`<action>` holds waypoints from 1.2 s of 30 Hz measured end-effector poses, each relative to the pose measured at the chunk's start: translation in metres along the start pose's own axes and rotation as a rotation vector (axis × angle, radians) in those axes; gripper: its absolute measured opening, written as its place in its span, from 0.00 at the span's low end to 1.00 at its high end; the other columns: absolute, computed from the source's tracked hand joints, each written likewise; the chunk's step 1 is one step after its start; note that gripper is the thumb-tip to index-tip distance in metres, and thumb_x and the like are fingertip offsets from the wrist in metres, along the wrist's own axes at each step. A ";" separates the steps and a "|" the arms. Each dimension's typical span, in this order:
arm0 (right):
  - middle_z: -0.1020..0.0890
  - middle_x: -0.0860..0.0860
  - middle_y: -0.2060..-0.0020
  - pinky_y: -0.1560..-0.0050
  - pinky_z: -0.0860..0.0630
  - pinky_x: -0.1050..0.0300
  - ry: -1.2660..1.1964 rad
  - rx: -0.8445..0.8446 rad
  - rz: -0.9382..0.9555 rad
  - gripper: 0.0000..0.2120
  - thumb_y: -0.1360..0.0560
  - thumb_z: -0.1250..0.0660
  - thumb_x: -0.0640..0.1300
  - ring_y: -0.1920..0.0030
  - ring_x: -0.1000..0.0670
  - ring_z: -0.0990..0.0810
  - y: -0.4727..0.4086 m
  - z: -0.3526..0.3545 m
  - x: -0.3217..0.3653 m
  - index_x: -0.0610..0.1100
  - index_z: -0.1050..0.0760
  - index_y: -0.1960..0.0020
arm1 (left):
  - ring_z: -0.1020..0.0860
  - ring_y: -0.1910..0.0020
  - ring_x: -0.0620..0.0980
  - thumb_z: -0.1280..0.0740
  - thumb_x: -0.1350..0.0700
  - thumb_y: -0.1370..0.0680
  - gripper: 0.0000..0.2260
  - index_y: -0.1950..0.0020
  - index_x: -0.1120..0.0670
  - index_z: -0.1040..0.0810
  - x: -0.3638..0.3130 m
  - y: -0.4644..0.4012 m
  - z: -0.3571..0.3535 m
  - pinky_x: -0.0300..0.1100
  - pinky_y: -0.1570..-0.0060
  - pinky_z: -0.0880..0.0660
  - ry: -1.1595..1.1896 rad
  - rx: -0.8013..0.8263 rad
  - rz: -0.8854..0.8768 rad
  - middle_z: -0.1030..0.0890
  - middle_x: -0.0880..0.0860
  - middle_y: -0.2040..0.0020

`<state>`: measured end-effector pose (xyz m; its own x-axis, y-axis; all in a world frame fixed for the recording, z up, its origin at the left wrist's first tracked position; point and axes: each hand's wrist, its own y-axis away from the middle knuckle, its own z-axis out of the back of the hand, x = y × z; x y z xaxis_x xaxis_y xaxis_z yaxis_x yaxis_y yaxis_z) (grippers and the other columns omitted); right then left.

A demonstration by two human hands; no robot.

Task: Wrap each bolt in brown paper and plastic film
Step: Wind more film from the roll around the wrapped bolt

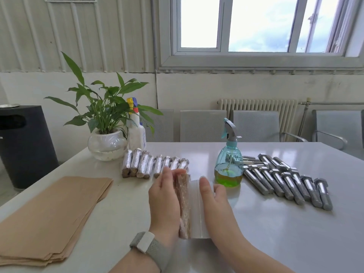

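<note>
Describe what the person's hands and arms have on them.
Both forearms are bare, with no sleeves or gloves in view. The left hand has a watch at its wrist, with a white rectangular case on a grey woven band. The right hand wears nothing visible.

Potted plant [102,107] in a white round pot stands at the far left of the table [275,223]. White spray bottle [136,133] just beside it. Teal spray bottle [229,164] holds green liquid. Black bin [23,144], radiator [258,109], grey chairs [256,125] behind.

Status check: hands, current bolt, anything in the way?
Left hand flat against paper-wrapped bolt. Right hand pressing plastic film flat. Nothing in the way.
</note>
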<state>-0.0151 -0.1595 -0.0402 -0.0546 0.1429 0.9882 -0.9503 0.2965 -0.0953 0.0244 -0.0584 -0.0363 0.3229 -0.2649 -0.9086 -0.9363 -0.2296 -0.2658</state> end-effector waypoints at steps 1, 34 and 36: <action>0.19 0.58 0.56 0.57 0.28 0.58 0.003 0.003 -0.009 0.29 0.36 0.48 0.77 0.59 0.63 0.21 -0.001 0.000 -0.001 0.56 0.32 0.49 | 0.19 0.65 0.45 0.42 0.47 0.17 0.18 0.57 0.49 0.16 0.002 0.001 -0.002 0.38 0.66 0.25 0.076 -0.020 0.075 0.17 0.49 0.64; 0.24 0.59 0.63 0.61 0.32 0.58 0.029 -0.016 0.019 0.24 0.28 0.41 0.72 0.61 0.59 0.24 -0.014 0.012 0.009 0.50 0.29 0.52 | 0.17 0.49 0.61 0.47 0.40 0.19 0.26 0.49 0.56 0.15 0.004 0.000 -0.004 0.50 0.56 0.20 0.407 0.255 0.471 0.17 0.64 0.48; 0.24 0.56 0.60 0.62 0.33 0.60 0.050 -0.035 0.005 0.23 0.26 0.40 0.69 0.60 0.58 0.24 -0.017 0.016 0.008 0.49 0.29 0.48 | 0.17 0.47 0.61 0.46 0.46 0.19 0.23 0.45 0.59 0.17 0.004 -0.002 -0.004 0.51 0.54 0.20 0.431 0.288 0.513 0.17 0.64 0.45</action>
<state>-0.0040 -0.1786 -0.0286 -0.0428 0.1914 0.9806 -0.9387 0.3283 -0.1051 0.0281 -0.0630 -0.0380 -0.1957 -0.6323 -0.7496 -0.9646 0.2618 0.0311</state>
